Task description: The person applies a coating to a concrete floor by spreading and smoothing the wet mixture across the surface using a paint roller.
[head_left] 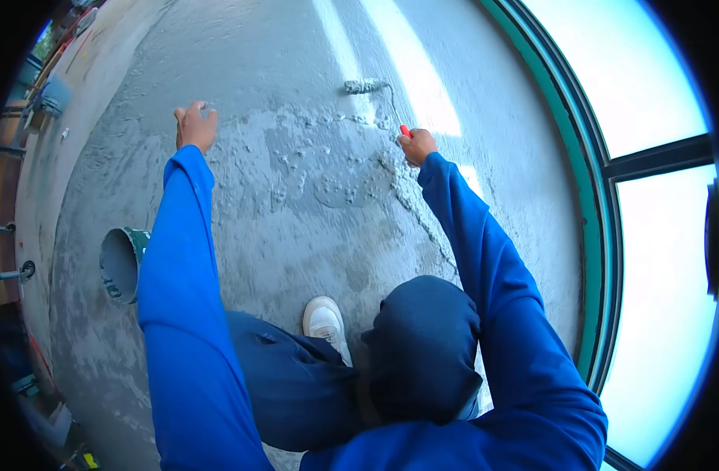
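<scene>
My right hand (417, 147) is closed round the red handle (406, 131) of a paint roller. The roller head (367, 86), coated in grey wet material, rests on the grey floor (249, 71) ahead of the hand. Lumpy wet cement (351, 177) lies spread on the floor between my two hands. Out to the left, my left hand (196, 125) is held over the floor with its fingers bent and apart, and nothing shows in it.
A bucket (121, 265) lies on its side by my left forearm. A green-edged window frame (583, 196) curves along the right. My white shoe (325, 320) stands on the floor below. Assorted items and pipes (6, 275) line the far left.
</scene>
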A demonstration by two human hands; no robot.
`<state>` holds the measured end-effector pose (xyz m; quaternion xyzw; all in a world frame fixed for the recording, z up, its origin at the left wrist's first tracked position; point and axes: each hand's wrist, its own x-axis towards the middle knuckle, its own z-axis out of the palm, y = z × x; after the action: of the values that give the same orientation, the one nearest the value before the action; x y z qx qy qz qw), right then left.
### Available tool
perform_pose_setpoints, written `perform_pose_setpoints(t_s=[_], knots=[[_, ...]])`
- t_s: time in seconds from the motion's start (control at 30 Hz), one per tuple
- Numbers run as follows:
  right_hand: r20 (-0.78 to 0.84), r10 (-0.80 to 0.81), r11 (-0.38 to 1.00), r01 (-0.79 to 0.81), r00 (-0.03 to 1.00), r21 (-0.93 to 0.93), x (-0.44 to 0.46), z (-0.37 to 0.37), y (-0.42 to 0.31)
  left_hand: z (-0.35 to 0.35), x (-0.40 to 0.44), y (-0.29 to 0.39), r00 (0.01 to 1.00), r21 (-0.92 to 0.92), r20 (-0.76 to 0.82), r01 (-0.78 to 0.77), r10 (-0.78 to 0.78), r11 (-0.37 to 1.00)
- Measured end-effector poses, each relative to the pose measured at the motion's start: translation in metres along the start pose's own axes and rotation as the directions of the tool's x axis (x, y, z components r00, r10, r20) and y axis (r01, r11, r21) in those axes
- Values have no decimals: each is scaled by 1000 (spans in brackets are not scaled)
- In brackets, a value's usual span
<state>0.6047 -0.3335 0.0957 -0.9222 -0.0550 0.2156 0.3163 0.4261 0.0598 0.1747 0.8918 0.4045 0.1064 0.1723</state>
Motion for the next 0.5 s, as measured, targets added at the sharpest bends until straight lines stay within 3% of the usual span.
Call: perform_pose_setpoints(t_s=[0.07, 0.23, 0.43, 0.5], knots=[[12, -4, 999, 5, 1000, -47, 15, 9, 18, 10, 7, -9, 1000, -26, 15, -14, 14, 1000], [-80, -317, 906, 277, 945, -319, -62, -1, 104, 41, 12, -9, 996, -40, 80, 39, -35, 998], [-123, 49, 976, -73, 991, -207, -225, -43, 160, 85, 15, 27, 993, -85, 114, -21, 31, 996], [-150, 119, 948, -157, 981, -278, -266, -53, 180, 101, 17, 37, 991, -84, 107, -71, 80, 994]])
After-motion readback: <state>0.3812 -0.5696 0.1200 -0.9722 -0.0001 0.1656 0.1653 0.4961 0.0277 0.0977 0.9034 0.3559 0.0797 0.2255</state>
